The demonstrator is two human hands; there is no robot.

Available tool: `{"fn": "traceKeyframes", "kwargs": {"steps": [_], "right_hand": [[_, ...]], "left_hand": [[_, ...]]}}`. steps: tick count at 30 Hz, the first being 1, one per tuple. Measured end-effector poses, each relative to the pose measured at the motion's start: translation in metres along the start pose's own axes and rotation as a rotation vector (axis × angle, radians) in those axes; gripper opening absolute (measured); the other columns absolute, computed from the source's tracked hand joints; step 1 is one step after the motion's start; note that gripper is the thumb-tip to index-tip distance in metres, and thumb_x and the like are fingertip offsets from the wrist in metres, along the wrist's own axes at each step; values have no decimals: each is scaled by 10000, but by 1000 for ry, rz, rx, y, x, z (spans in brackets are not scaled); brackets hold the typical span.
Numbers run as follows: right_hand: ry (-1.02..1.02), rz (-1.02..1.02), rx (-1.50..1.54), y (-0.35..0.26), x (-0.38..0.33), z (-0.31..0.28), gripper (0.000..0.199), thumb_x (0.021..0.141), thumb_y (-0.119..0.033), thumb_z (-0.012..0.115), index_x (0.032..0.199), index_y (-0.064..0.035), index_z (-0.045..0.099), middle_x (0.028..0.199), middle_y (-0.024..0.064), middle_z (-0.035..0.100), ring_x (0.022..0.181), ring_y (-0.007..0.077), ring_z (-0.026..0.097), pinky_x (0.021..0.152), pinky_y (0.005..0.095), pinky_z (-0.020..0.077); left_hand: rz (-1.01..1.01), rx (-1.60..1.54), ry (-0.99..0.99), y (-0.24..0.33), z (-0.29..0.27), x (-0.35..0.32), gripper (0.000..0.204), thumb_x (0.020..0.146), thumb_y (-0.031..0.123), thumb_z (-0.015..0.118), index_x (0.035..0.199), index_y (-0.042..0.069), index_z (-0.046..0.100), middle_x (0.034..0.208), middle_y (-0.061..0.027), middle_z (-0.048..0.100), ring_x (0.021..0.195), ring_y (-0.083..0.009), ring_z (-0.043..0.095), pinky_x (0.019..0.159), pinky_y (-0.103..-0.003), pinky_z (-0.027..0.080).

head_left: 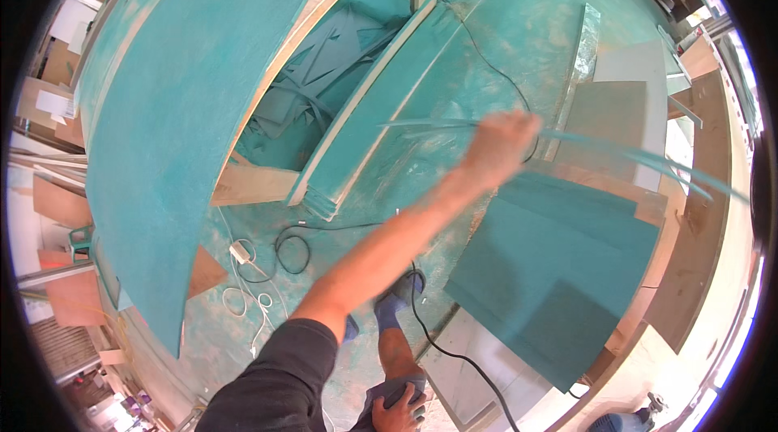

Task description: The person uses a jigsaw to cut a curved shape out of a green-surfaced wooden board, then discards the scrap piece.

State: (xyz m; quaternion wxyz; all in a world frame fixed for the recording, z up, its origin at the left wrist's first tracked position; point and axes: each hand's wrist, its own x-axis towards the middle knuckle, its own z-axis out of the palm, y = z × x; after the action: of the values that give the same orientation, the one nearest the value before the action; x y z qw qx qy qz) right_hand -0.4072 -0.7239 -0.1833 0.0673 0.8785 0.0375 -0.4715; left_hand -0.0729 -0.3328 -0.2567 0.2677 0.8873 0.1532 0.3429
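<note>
My left hand [504, 144], blurred by motion, is closed around several long thin teal strips [616, 146] that stick out on both sides of the fist. The left arm reaches out from a black sleeve over the floor, and the strips pass above the upper edge of the teal sheets [559, 270]. Down at the lower edge, my right hand [395, 413] rests with fingers apart on dark cloth over my bent knee. Below it on the floor, my foot wears a blue sock and a dark slipper [403, 290].
A large curved teal panel [186, 108] rises at left. Beside it, a wooden frame [258, 185] surrounds a heap of teal offcuts [324, 67]. Black cable [458, 357] and a white power strip [240, 252] lie on the dusty floor. A blue power tool [620, 422] sits lower right.
</note>
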Motion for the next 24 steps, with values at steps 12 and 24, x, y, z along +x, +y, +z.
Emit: {"fn": "traceKeyframes", "kwargs": {"steps": [12,24], "right_hand": [[138,-100,41,34,32,-15,791,864,-446,724,1542,-206,395,1517,250,405,1331,509,460,1053,652,424],[121,-79,-1,14,28,-38,822,852,-424,726,1555,-188,371,1523,263,410,1338,511,441,1085,652,380]], "left_hand": [[-649,735,-194,-368,-224,-133,563,1018,257,611,1489,34,398,1433,-283,511,1351,-462,471,1105,-573,366],[-858,194,81,-225,-45,-277,656,1060,226,504,1592,-24,214,1568,-328,367,1435,-487,387,1178,-513,361]]}}
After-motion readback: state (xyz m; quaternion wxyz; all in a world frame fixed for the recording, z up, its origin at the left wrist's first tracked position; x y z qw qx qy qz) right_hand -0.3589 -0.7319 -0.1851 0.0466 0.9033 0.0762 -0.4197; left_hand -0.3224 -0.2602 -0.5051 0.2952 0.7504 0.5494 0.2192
